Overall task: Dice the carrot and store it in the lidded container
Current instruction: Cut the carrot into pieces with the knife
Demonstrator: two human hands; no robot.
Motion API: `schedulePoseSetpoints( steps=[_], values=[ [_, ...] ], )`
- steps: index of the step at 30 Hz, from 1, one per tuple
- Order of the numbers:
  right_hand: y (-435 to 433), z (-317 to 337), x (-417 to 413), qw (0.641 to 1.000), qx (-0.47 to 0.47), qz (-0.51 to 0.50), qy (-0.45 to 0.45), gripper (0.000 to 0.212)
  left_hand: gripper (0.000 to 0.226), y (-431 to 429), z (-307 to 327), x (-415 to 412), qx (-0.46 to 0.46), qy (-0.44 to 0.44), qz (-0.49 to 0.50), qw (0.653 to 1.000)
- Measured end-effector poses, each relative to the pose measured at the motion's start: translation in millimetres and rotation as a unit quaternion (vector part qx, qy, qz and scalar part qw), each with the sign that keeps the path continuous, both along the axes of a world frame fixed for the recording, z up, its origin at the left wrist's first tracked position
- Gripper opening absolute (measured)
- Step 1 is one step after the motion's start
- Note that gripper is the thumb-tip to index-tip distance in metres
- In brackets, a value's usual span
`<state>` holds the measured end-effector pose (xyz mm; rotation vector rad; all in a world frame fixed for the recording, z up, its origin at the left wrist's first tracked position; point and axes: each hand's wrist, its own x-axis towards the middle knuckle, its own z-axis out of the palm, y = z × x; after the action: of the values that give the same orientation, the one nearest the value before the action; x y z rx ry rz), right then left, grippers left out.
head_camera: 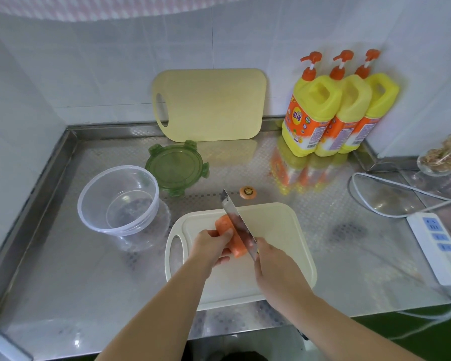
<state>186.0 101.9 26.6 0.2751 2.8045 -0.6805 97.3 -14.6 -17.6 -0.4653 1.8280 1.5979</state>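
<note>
An orange carrot (225, 224) lies on the white cutting board (279, 230) in front of me. My left hand (212, 247) grips the carrot from the left side. My right hand (274, 267) holds the handle of a knife (236, 217), whose blade lies lengthwise along the carrot's top. The handle is hidden inside the hand. A clear round container (117, 199) stands empty to the left of the board. Its green lid (176, 166) lies flat behind it. A cut-off carrot end (248, 192) sits on the steel counter beyond the board.
A second, yellowish cutting board (211, 105) leans on the tiled back wall. Three yellow pump bottles (331, 108) stand at the back right. A white power strip (439, 243) and its cable lie at the right. A glass bowl (443, 160) sits at the far right.
</note>
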Motion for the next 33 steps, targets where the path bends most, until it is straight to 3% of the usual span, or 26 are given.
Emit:
schedulePoseSetpoints(
  steps=[15,25,29,33],
  values=[
    [-3,-12,-6,0.998,0.047,0.012,-0.040,0.038,0.017,0,-3,2,0.014,0.014,0.002,1.000],
    [-4,0,-22,0.999,0.010,0.019,-0.038,0.006,0.014,-2,-5,1,0.025,0.007,0.002,1.000],
    [-4,7,-31,0.997,0.015,0.042,-0.058,0.006,0.011,-3,-9,0,0.018,0.005,0.005,1.000],
    [-6,14,-38,0.994,0.025,0.061,-0.086,0.026,0.020,-5,-13,0,0.013,-0.002,0.000,1.000]
  ],
)
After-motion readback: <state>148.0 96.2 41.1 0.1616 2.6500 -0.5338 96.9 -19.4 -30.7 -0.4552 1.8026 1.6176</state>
